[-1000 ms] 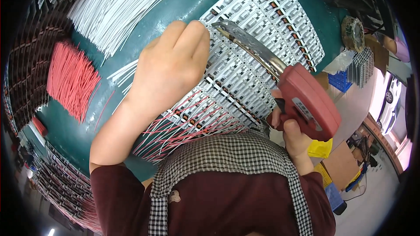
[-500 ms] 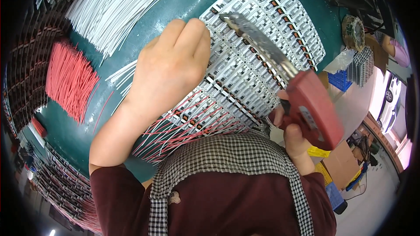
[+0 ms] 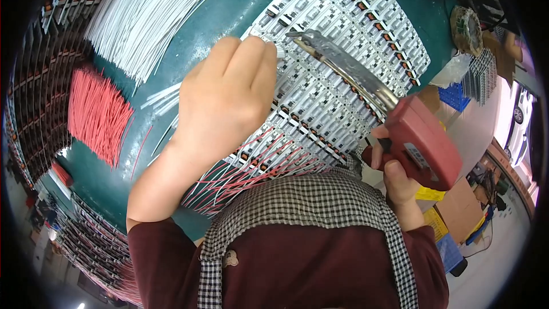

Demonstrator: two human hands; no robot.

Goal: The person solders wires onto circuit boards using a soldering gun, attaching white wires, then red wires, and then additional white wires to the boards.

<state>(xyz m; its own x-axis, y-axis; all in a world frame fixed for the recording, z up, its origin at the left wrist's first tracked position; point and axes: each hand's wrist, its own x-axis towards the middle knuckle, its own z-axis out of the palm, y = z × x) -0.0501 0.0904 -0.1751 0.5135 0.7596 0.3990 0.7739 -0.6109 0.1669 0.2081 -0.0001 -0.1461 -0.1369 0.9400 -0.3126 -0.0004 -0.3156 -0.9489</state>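
My right hand [image 3: 397, 180] is wrapped around the grip of a red soldering gun [image 3: 426, 143]. Its long, dirty metal nozzle points up and left, with the tip over the sheet of white circuit boards [image 3: 349, 51], close to my left fingers. My left hand [image 3: 229, 83] is closed, back upward, above the left edge of the boards. A small bunch of white wires [image 3: 163, 97] runs out from under it toward the left; the fingertips are hidden. Red and white wires [image 3: 257, 166] hang from the near rows of boards, in front of my checked apron.
On the green table [image 3: 197, 34] lie a large pile of white wires [image 3: 151, 17] and a pile of red wires [image 3: 97, 114]. Racks of wired boards [image 3: 46, 91] line the left side. A roll of tape [image 3: 466, 30] and a blue basket [image 3: 453, 97] are at the right.
The whole view has shifted slightly, so the scene sits a little to the right. The soldering gun's tip has come a little lower relative to the boards, near my left fingers. Both hands keep their hold.
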